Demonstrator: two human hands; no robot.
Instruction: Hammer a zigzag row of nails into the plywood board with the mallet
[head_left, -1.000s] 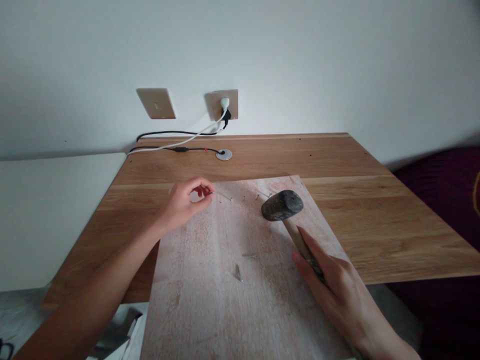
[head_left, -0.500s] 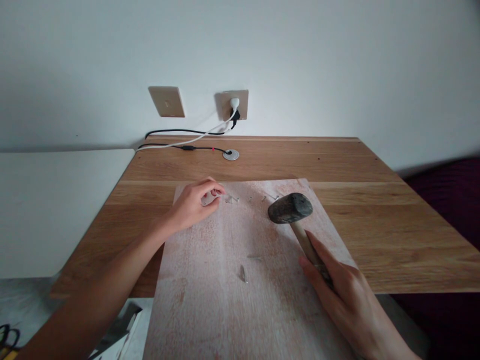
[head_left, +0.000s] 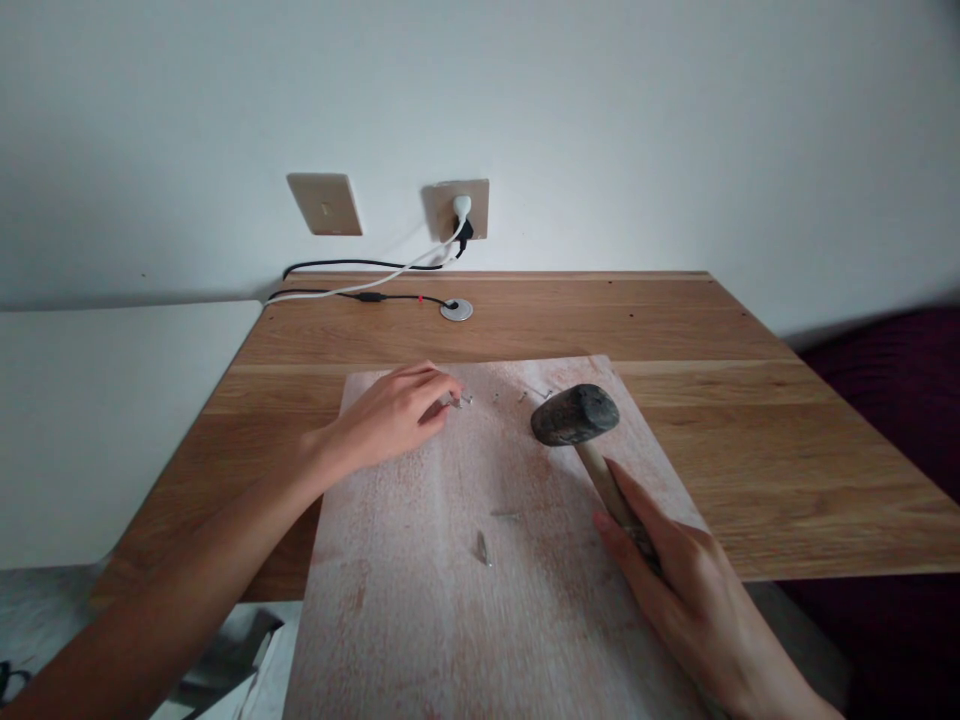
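My right hand (head_left: 682, 590) is wrapped around the wooden handle of a black-headed mallet (head_left: 576, 415), held above the right side of a whitish, worn board (head_left: 405, 560). At the board's far edge, my left hand (head_left: 397, 415) has thumb and fingers closed together at a small silver nail (head_left: 455, 403), partly hidden by the fingertips. Another nail (head_left: 468, 400) is just right of them. Farther right, more nails (head_left: 523, 396) show near the mallet head. Two loose nails lie mid-board, one pale nail (head_left: 485, 550) and one fainter nail (head_left: 506, 515).
The board rests on a brown wooden desk (head_left: 750, 440). Behind are a wall socket (head_left: 474, 205) with plugs, cables (head_left: 352, 263) and a round cable grommet (head_left: 456, 310). A white surface (head_left: 112, 420) adjoins at left; dark purple fabric (head_left: 900, 400) is at right.
My left hand has shifted right along the far edge, its fingertips now at the nail that was in plain sight before. The right hand and mallet keep nearly the same place; the view shifted slightly.
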